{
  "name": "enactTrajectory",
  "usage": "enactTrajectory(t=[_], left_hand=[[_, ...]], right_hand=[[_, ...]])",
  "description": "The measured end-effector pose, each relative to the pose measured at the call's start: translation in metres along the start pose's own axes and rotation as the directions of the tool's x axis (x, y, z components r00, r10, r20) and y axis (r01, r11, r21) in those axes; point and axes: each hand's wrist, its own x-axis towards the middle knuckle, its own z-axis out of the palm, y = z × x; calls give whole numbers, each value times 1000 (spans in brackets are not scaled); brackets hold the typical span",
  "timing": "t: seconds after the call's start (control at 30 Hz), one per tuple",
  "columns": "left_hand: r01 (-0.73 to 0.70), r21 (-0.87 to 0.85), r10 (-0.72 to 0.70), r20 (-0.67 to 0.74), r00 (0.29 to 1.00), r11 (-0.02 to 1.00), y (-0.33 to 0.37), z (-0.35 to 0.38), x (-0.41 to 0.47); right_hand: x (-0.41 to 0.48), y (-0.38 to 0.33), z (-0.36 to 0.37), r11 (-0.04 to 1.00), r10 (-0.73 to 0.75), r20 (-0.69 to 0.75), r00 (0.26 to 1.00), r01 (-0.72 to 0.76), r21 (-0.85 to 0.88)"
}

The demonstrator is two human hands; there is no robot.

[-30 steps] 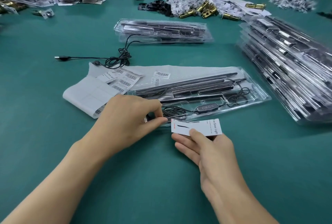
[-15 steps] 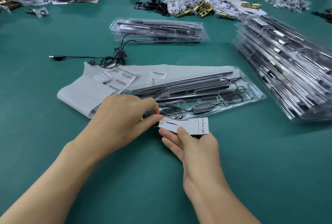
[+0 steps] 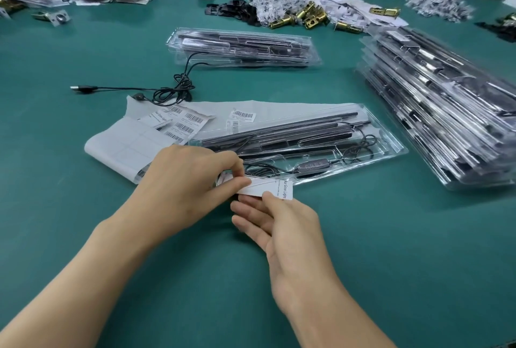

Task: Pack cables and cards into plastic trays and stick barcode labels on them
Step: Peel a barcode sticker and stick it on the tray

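At the near edge of the tray, left grip and right grip each pinch the card, seemingly light and bendy, best held by its ends.

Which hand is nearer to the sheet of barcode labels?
Left. The left hand lies over the near corner of the barcode label sheet; the right hand is farther right, at the white card that both hands pinch.

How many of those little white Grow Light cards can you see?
2. One card is held by the left hand and right hand at the front edge of the near tray; a second card lies on the label sheets left of it. More may be hidden inside trays.
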Motion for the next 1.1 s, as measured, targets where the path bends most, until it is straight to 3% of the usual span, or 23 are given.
enactTrajectory(t=[0.27,0.47,0.53,0.63,0.67,0.8,0.93,1.1], left_hand=[[1,-8,-1,-14,1000,1000,2,0,0],[15,-16,-15,4,1000,1000,1,-1,1],[12,2,-12,14,1000,1000,0,-1,1],[5,12,-5,21,1000,1000,0,0,1],[3,11,-3,24,1000,1000,0,0,1],[-2,10,2,20,1000,1000,0,0,0],[-6,0,6,20,1000,1000,-1,-1,0],[-7,3,7,34,999,1000,0,-3,1]], right_hand=[[12,-7,0,948,-81,11,997,80,-309],[19,-11,-9,813,-151,28,988,140,-565],[21,-14,-16,636,-265,17,964,188,-748],[25,-18,-26,123,-537,103,837,198,-972],[26,-20,-28,17,-597,140,790,187,-982],[34,-26,-45,-118,-664,354,659,374,-920],[44,-39,-62,-397,-692,596,408,475,-786],[63,-72,-66,-770,-383,908,168,485,-414]])
